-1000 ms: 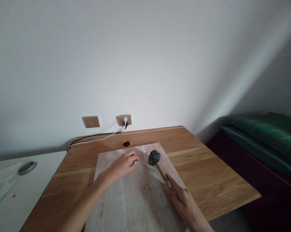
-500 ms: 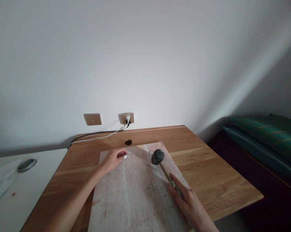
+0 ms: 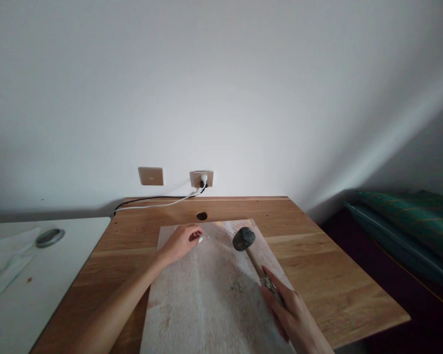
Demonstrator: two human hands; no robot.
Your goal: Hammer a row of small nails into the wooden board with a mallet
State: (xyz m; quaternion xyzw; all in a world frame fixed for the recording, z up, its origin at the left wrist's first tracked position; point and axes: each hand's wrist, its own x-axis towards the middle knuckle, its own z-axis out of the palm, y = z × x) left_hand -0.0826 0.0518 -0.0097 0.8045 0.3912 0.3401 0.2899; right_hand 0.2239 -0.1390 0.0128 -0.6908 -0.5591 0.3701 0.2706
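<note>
Board (image 3: pixel 207 309) lies flat on a wooden tabletop (image 3: pixel 324 275); clock positions refer to its visible centre, with 12 o'clock toward the wall (image 3: pixel 221 108). The left hand (image 3: pixel 180 242) is at 11 o'clock, inside the board's far left corner, fingers curled nearly together; the fingertips pinch a small white piece (image 3: pixel 200 240), with a thin metal pin (image 3: pixel 206 236) just beside it. The right hand (image 3: pixel 290 306) is between 3 and 4 o'clock, over the board's right edge, wrapped around the handle of a mallet (image 3: pixel 244 239). From that hand the handle points to 11 o'clock. The dark mallet head is at 1 o'clock, near the same edge; contact with the board cannot be determined. Small metal pieces (image 3: pixel 237 286) rest on the board at 3 o'clock, between the forearms. Working room: the widest tabletop margin extends at 3 o'clock to a free edge; a narrower margin at 9 o'clock meets a white table (image 3: pixel 26 324). At 12 o'clock, a short strip with a round hole (image 3: pixel 202 216) separates board and wall.
</note>
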